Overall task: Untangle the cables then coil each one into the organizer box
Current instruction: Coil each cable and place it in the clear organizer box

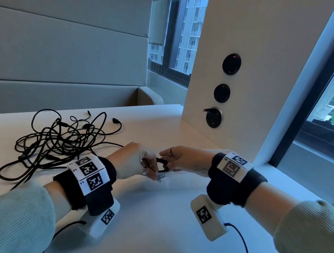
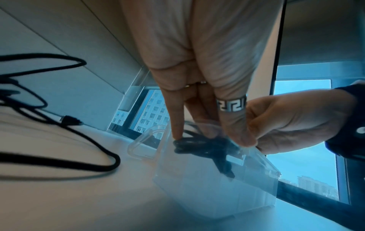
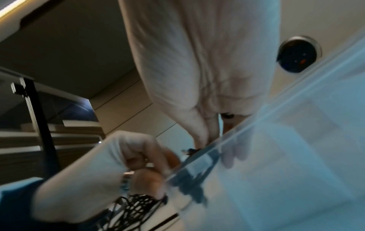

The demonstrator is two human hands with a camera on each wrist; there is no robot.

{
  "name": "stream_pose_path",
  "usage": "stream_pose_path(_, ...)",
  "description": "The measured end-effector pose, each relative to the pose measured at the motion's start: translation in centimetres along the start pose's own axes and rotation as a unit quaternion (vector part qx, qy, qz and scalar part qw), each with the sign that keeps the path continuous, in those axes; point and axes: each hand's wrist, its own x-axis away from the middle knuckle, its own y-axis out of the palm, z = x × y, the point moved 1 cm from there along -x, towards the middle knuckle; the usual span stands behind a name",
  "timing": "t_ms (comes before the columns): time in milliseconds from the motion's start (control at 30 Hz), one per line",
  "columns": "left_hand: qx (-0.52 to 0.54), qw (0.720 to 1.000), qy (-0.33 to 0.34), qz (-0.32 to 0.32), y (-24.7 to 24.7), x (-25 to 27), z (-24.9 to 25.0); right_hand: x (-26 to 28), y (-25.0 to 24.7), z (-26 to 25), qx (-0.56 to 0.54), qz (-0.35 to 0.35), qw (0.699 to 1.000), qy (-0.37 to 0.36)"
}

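The left grip and right grip both pinch one small coiled black cable from opposite sides at the open top of the clear plastic organizer box, probably so its loops cannot spring apart. The tangled black cables lie further left on the white tabletop.

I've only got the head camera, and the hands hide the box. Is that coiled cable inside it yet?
Observer: Partly. The left wrist view shows the coiled cable at the open top of the clear box, one end hanging down inside.
Operator: What's the left hand doing?
Observer: Its forefinger and thumb hold the coil, forefinger tip on top.
Operator: And the right hand?
Observer: Its fingers curl at the box's rim beside the coil; cable or rim, I cannot tell.
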Motion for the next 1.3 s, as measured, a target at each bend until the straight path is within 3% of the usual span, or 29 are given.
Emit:
stream_pose_path(100, -0.022, 1.0, 0.008, -0.02, -0.1, 0.1, 0.2, 0.0, -0.7, 1.2, -0.123, 0.005, 0.992, -0.032)
stream_pose_path(167, -0.028, 0.999, 0.01, -0.02, -0.1, 0.1, 0.2, 0.0, -0.9, 1.7, -0.157, 0.049, 0.986, -0.036)
stream_pose_path(267, -0.024, 0.999, 0.008, -0.019, -0.2, 0.0, 0.0, -0.2, -0.7, 2.1, -0.094, 0.126, 0.986, -0.055)
stream_pose_path(400, -0.025, 0.999, 0.006, -0.022, -0.3, 0.1, -0.1, -0.2, 0.2, 2.2, -0.042, 0.171, 0.98, -0.088)
stream_pose_path(500, -0.022, 1.0, 0.011, -0.012, -0.2, 0.1, -0.1, 0.0, 1.1, 0.7, -0.003, 0.161, 0.978, -0.135)
stream_pose_path(600, -0.027, 0.999, 0.017, -0.006, 0.2, -0.1, -0.3, 0.3, 1.3, -0.9, 0.174, 0.129, 0.967, -0.134)
stream_pose_path(700, -0.033, 0.999, 0.022, -0.009, 0.3, -0.1, -0.5, 0.1, 1.1, -1.3, 0.237, 0.111, 0.958, -0.119)
stream_pose_path(1000, 0.012, 1.0, 0.0, -0.019, 0.0, -0.1, -0.6, 0.3, 0.8, 0.0, 0.346, 0.15, 0.921, -0.093)
stream_pose_path(1133, 0.024, 1.0, -0.014, -0.012, 0.0, -0.1, -0.5, 0.2, 0.7, 0.3, 0.311, 0.167, 0.926, -0.132)
stream_pose_path(1300, 0.018, 0.999, -0.025, -0.009, 0.0, -0.1, -0.5, -0.2, 0.6, 0.6, 0.239, 0.163, 0.954, -0.074)
